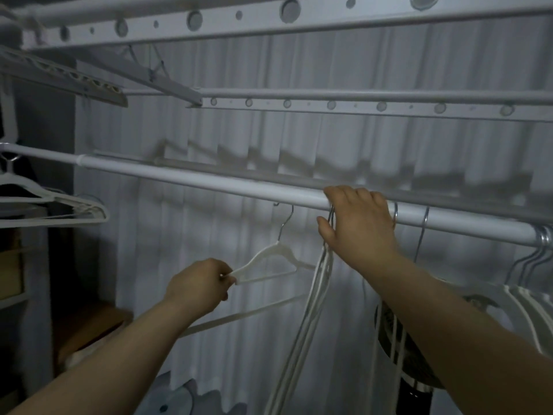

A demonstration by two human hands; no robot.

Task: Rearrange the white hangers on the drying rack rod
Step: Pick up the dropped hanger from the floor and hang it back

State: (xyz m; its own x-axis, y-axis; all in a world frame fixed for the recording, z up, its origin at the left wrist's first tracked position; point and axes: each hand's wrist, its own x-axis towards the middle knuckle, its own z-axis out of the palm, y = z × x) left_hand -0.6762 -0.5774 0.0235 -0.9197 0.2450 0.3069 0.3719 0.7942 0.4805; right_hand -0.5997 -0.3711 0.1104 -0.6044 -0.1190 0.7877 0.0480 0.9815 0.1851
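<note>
Below the rod (209, 182), white hanger (269, 259) pinched by left hand (197, 287); right hand (359, 223) curled over rod.

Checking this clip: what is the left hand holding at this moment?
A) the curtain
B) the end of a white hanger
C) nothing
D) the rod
B: the left hand pinches the shoulder tip of a white hanger that hangs below the rod; it is the right hand whose fingers lie over the rod.
</note>
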